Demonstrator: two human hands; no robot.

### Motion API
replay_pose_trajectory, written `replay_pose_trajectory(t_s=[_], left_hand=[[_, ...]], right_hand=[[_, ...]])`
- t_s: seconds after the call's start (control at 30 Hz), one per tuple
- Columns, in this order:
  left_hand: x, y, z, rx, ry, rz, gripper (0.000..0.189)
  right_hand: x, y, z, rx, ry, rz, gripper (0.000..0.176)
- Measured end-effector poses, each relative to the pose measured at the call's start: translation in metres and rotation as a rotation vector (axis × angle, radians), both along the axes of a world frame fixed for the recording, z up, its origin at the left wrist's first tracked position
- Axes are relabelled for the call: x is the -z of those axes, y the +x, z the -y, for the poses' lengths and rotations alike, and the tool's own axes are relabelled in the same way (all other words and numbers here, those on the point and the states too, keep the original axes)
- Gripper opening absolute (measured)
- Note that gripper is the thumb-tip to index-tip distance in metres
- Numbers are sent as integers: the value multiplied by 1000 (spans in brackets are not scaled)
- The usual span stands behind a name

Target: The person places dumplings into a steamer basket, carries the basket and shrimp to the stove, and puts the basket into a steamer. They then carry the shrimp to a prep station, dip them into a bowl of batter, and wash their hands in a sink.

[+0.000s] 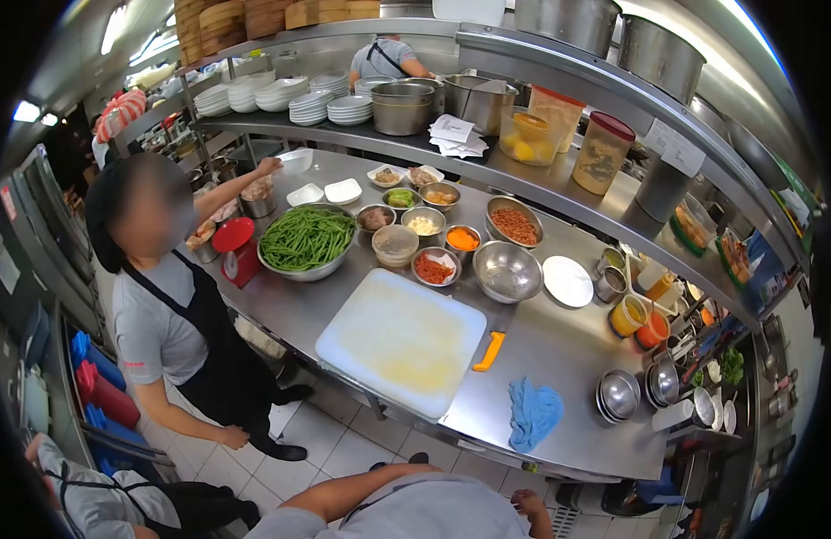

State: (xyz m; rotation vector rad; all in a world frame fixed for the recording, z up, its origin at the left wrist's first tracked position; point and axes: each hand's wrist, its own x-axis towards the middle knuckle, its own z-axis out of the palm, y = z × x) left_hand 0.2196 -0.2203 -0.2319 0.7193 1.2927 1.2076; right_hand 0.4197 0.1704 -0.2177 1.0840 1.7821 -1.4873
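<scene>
My left forearm point(357, 490) bends across the front of my grey shirt, and its hand is mostly hidden at my waist. Low beside my body hangs my right hand point(526, 503), fingers loosely apart, holding nothing visible. In front of me on the steel counter lies a white cutting board point(402, 337) with yellowish stains. A knife with an orange handle point(490, 351) rests at its right side, and a crumpled blue cloth point(534, 413) is nearer the edge. Beyond the board stand a bowl of green beans point(307, 235), a steel mixing bowl point(508, 271) and a white plate point(568, 281).
A co-worker point(168, 296) stands left, one hand at a white dish point(296, 161). Small bowls hold chopped carrot point(463, 238) and other ingredients. A red scale point(236, 251) sits beside the beans. Stacked steel bowls point(619, 395) stand right; a shelf point(559, 175) runs above.
</scene>
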Motion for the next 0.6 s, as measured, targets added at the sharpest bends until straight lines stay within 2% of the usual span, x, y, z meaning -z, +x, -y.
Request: replay_pose_trajectory(t_s=[0.07, 0.13, 0.17, 0.23, 0.3, 0.37, 0.43, 0.47, 0.53, 0.6], left_hand=[[-4, -3, 7, -18, 4, -12, 34], [6, -6, 19, -71, -45, -208, 27], [9, -8, 27, -68, -45, -207, 27], [11, -12, 49, -273, -197, -426, 22], [57, -19, 81, -284, -85, -683, 19], [51, -19, 108, -360, -477, -596, 17], [44, -12, 147, -295, -466, -776, 20], [43, -12, 158, -293, -468, -777, 20], [45, -7, 179, -298, -669, -640, 19], [59, 2, 197, -333, -637, -686, 18]], right_hand=[[7, 2, 2, 67, -23, -19, 47], [3, -1, 9, 70, -12, -21, 45], [1, -2, 13, 72, -12, -21, 45], [-7, -5, 23, 59, -3, -8, 47], [-17, -7, 32, 34, 20, -11, 47], [-25, -7, 35, 11, 38, -15, 46], [-28, -6, 37, -37, 70, 11, 44], [-29, -6, 37, -36, 67, 10, 44], [-21, -1, 29, 14, 57, 16, 43], [-2, 2, 18, 26, 32, 17, 43]])
